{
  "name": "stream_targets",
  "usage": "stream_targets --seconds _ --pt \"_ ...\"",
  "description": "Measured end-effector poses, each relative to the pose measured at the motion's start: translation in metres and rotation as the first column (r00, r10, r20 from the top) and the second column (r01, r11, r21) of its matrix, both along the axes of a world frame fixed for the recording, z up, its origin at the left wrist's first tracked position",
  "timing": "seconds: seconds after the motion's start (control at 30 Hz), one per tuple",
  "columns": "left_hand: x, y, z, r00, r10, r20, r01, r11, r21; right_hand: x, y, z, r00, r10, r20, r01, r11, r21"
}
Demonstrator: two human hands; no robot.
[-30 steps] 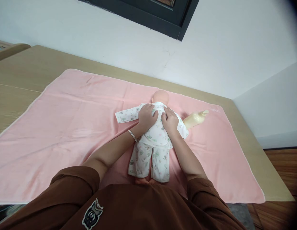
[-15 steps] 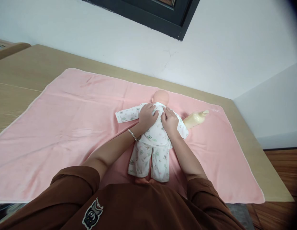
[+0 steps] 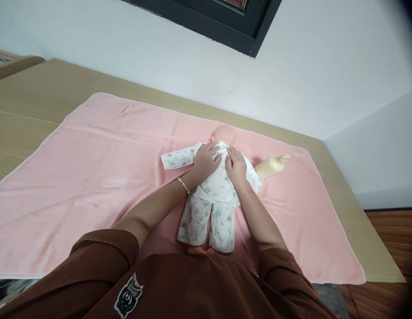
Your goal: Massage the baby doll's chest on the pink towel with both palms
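Observation:
A baby doll (image 3: 209, 186) lies face down on a pink blanket (image 3: 102, 164), its bald head (image 3: 224, 134) toward the wall. It wears a white printed top and matching trousers (image 3: 222, 226). My left hand (image 3: 206, 160) rests flat on the doll's upper back at the left, fingers stretched toward its neck. On the right side of the same back lies my right hand (image 3: 237, 167), open, fingers forward. Neither hand grips anything. Beside the doll's right-hand sleeve lies a pale yellow pump bottle (image 3: 272, 165) on its side.
The blanket covers much of a wooden table (image 3: 76, 79). Behind the table rises a white wall (image 3: 179, 57) with a dark frame (image 3: 239, 35). A wooden floor (image 3: 391, 235) shows past the table's right edge.
Both hands stay on the doll's upper back with barely any shift. The camera view has tilted very slightly.

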State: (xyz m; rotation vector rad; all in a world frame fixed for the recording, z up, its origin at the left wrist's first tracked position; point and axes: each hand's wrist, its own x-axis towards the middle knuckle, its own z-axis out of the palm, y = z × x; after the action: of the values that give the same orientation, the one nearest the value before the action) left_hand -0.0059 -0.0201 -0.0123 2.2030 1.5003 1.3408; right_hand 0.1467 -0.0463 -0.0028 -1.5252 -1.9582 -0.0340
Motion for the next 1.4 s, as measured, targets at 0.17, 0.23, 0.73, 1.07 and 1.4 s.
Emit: stream_targets --seconds 0.17,0.23,0.73,1.07,1.4 --pt "0.003 -0.006 -0.003 0.994 0.108 0.035 -0.108 0.994 -0.006 -0.006 -0.007 -0.003 0.990 -0.123 -0.074 0.126 0.991 0.038" --pt "0.003 -0.005 -0.002 0.994 0.110 0.010 -0.109 0.994 -0.012 -0.007 -0.007 -0.002 0.989 -0.122 -0.085 0.124 0.992 0.016" --pt "0.002 -0.005 -0.002 0.997 0.073 -0.011 -0.071 0.990 0.125 -0.004 -0.003 -0.006 0.983 -0.062 -0.173 0.080 0.992 0.097" --pt "0.000 -0.004 0.002 0.992 0.122 -0.031 -0.121 0.991 0.049 -0.010 -0.009 0.001 0.968 -0.120 -0.219 0.134 0.990 0.048" --pt "-0.001 0.008 -0.002 0.998 0.029 -0.056 -0.031 0.999 -0.039 -0.001 0.000 0.001 0.994 -0.040 -0.100 0.029 0.994 -0.103"
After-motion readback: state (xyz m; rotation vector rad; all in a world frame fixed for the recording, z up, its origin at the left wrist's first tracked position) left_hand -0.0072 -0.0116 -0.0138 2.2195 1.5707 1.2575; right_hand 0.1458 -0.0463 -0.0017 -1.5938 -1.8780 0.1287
